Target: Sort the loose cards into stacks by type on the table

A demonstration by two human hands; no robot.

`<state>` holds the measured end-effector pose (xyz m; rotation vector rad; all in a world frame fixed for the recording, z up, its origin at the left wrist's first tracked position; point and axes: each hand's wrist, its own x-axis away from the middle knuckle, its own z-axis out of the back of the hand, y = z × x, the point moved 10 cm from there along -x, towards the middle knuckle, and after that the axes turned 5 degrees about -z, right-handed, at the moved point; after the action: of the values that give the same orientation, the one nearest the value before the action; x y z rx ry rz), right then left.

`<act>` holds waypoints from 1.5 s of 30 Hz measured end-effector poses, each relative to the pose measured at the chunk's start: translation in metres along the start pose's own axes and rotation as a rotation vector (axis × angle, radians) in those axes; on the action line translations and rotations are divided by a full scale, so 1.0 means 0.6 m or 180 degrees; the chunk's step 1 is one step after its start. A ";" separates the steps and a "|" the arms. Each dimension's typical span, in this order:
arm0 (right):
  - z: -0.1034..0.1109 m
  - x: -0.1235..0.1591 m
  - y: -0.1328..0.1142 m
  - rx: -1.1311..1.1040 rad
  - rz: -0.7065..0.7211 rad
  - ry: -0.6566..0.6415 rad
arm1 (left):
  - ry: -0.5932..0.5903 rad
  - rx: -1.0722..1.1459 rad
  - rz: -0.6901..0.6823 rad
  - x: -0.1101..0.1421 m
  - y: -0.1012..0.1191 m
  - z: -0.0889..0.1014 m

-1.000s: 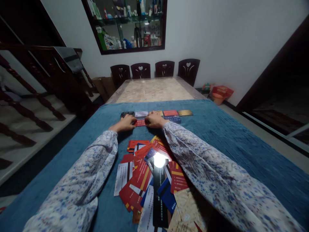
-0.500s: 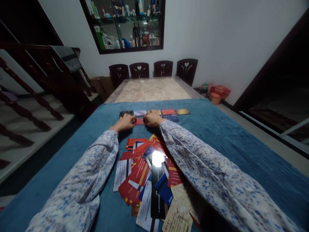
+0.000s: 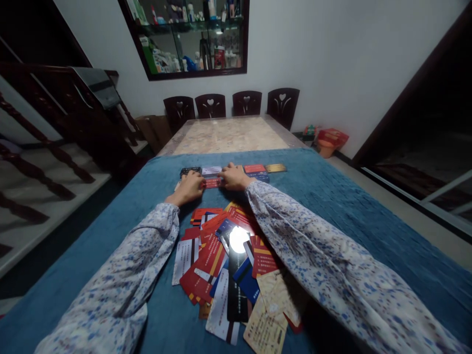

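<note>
A red card [image 3: 212, 183] lies near the far part of the blue cloth, in front of a pale lavender card [image 3: 211, 170]. My left hand [image 3: 191, 186] is closed at its left end, thumb and fingers bent. At its right end my right hand [image 3: 233, 177] is curled the same way, partly covering a card behind it. Around them run a black card [image 3: 191, 171], another red card [image 3: 254, 168], a blue card [image 3: 258, 176] and a gold card [image 3: 276, 168]. Between my forearms spreads a loose heap of mixed cards, with a long black card [image 3: 238, 290] among them.
The blue cloth [image 3: 324, 206] covers the near part of a long table with a stone-patterned top [image 3: 232, 133]. Several dark chairs [image 3: 247, 103] stand at its far end. A wooden stair railing [image 3: 37, 135] is on the left, and a red bag [image 3: 334, 137] sits on the right.
The view has shifted slightly, so the scene sits a little further left and higher. Both hands stay at the red card's ends, and the left hand's fingers have bent slightly.
</note>
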<state>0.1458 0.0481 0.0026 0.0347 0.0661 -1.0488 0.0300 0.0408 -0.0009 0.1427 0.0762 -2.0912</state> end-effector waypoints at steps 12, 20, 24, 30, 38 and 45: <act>0.044 0.061 0.027 0.0002 -0.0011 0.0216 | 0.0296 0.0057 -0.0442 -0.008 0.092 0.025; 0.048 0.121 0.064 0.0046 -0.0097 0.0375 | 0.0361 0.0014 -0.0778 -0.019 0.168 0.034; 0.051 0.154 0.082 0.0127 -0.0164 0.0447 | 0.0334 0.0022 -0.0895 -0.019 0.202 0.034; 0.050 0.207 0.106 0.0110 -0.0204 0.0560 | 0.0291 0.0029 -0.1061 -0.016 0.254 0.028; 0.040 0.277 0.143 0.0189 -0.0394 0.0613 | 0.0278 0.0139 -0.1260 -0.015 0.311 0.015; 0.018 0.323 0.171 0.0167 -0.0510 0.0606 | 0.0094 0.0323 -0.1578 -0.018 0.357 -0.010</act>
<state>0.3311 -0.0689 -0.0010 0.1792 0.2168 -1.2051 0.2210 -0.0563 -0.0043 0.2350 0.0239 -2.5895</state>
